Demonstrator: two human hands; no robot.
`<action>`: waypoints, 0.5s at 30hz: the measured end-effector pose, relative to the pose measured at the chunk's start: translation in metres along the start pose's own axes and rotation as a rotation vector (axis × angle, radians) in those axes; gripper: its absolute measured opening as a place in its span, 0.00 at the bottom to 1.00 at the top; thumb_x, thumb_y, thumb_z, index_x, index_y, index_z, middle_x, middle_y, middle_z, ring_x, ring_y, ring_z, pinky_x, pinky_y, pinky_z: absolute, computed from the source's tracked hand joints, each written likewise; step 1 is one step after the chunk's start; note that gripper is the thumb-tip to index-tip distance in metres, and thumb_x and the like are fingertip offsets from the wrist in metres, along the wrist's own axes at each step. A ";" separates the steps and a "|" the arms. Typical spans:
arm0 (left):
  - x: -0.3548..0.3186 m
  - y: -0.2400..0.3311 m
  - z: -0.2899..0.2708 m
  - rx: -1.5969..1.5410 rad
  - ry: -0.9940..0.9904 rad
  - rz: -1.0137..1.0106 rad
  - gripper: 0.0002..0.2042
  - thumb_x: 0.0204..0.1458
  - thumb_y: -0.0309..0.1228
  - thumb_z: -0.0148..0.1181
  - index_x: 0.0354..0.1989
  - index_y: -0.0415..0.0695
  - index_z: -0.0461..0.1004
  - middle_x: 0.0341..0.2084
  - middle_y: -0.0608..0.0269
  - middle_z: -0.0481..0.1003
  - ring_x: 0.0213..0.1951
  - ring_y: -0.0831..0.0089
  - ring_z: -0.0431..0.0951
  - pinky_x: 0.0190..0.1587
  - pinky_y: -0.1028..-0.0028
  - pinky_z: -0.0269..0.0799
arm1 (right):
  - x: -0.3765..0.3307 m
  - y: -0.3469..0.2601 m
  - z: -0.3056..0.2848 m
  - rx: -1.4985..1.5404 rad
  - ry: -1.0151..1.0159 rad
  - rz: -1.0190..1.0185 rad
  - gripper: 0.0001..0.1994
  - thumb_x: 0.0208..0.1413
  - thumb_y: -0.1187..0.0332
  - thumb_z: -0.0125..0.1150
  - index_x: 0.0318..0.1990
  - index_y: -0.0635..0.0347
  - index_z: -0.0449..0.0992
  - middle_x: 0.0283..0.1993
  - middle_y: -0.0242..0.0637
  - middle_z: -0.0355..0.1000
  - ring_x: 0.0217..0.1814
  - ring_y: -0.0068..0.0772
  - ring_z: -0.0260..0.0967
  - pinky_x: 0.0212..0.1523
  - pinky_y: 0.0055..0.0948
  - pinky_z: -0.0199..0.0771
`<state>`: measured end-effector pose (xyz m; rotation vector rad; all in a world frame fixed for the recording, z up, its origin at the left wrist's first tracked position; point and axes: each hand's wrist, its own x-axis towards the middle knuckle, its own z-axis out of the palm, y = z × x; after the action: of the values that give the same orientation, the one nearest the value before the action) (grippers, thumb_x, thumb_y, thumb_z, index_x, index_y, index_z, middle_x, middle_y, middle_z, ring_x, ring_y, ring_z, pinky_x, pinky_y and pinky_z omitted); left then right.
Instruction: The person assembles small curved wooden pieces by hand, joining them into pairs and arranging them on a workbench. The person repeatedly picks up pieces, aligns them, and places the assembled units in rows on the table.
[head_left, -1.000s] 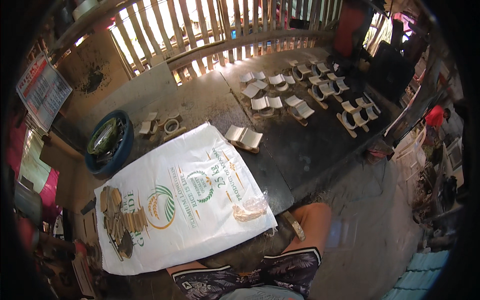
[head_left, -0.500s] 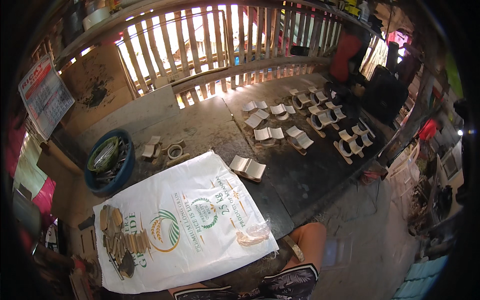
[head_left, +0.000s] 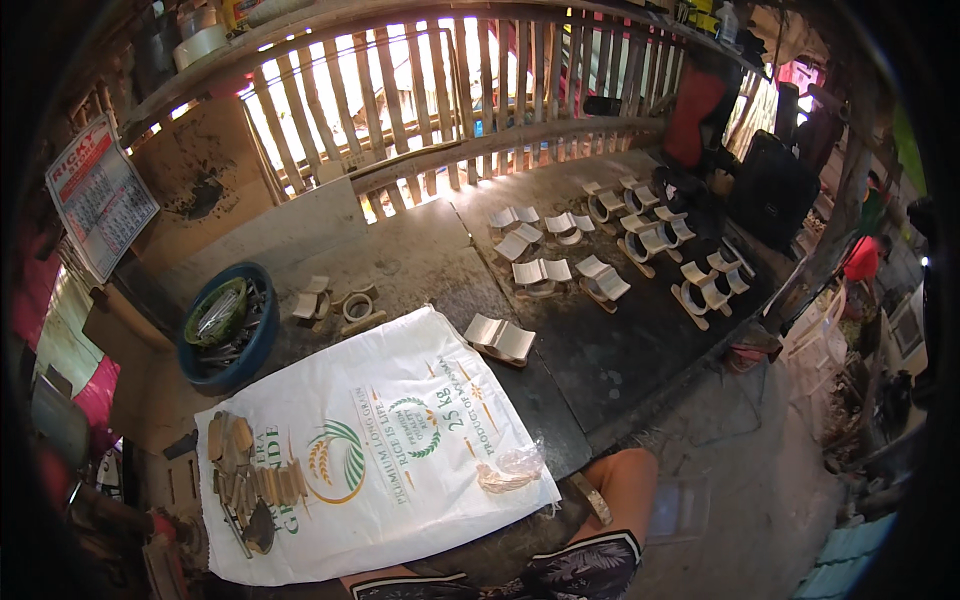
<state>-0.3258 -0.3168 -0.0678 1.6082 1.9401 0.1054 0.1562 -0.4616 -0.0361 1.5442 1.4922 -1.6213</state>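
Neither of my hands shows. Spread on the table before me is a white woven rice sack (head_left: 400,520). On its left part lie a pile of small wooden pieces (head_left: 240,475) and a dark-headed tool (head_left: 259,528). A crumpled clear plastic bag (head_left: 510,470) rests at its right end. Just beyond the sack's far right corner sits a pale, curved, two-part piece (head_left: 500,338) on a wooden base. Farther right, several similar curved pieces (head_left: 541,271) and ring-shaped pieces (head_left: 645,238) stand in groups. Two more small ring pieces (head_left: 357,307) are behind the sack.
A blue basin (head_left: 227,380) with a green basket (head_left: 219,312) and metal tools stands at the left. A slatted wooden wall (head_left: 400,85) rises behind the table (head_left: 410,245). A black case (head_left: 770,188) is at the far right. My bare knee (head_left: 625,480) is by the table's near edge.
The whole view has shifted slightly, so things appear a little farther right and lower. Nothing on the table has visibly moved.
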 end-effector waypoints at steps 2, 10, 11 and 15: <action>-0.002 0.000 0.000 0.003 0.003 -0.005 0.15 0.63 0.35 0.61 0.48 0.34 0.81 0.47 0.40 0.82 0.44 0.50 0.85 0.49 0.62 0.80 | 0.000 0.001 0.000 -0.004 0.002 -0.003 0.27 0.58 0.49 0.62 0.51 0.66 0.82 0.44 0.55 0.82 0.45 0.50 0.80 0.48 0.47 0.77; -0.006 -0.001 0.004 0.012 0.020 -0.018 0.15 0.63 0.35 0.61 0.48 0.34 0.81 0.47 0.39 0.82 0.44 0.49 0.84 0.49 0.61 0.80 | 0.000 0.008 0.003 -0.014 0.012 -0.015 0.26 0.58 0.50 0.62 0.51 0.66 0.82 0.43 0.55 0.82 0.44 0.50 0.79 0.47 0.47 0.77; -0.006 -0.002 0.004 0.010 0.022 -0.016 0.15 0.63 0.35 0.60 0.48 0.34 0.81 0.47 0.39 0.82 0.44 0.48 0.84 0.49 0.61 0.80 | 0.000 0.010 0.004 -0.015 0.012 -0.018 0.26 0.58 0.50 0.61 0.51 0.66 0.82 0.43 0.55 0.82 0.44 0.50 0.79 0.47 0.47 0.77; -0.006 -0.004 0.006 0.006 0.039 -0.015 0.15 0.63 0.35 0.60 0.48 0.34 0.81 0.47 0.39 0.82 0.44 0.48 0.84 0.49 0.61 0.80 | 0.003 0.016 0.006 -0.027 0.016 -0.023 0.25 0.58 0.50 0.61 0.51 0.65 0.82 0.42 0.55 0.82 0.43 0.50 0.79 0.47 0.47 0.77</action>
<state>-0.3253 -0.3250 -0.0723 1.6064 1.9838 0.1252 0.1665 -0.4702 -0.0463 1.5341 1.5402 -1.5983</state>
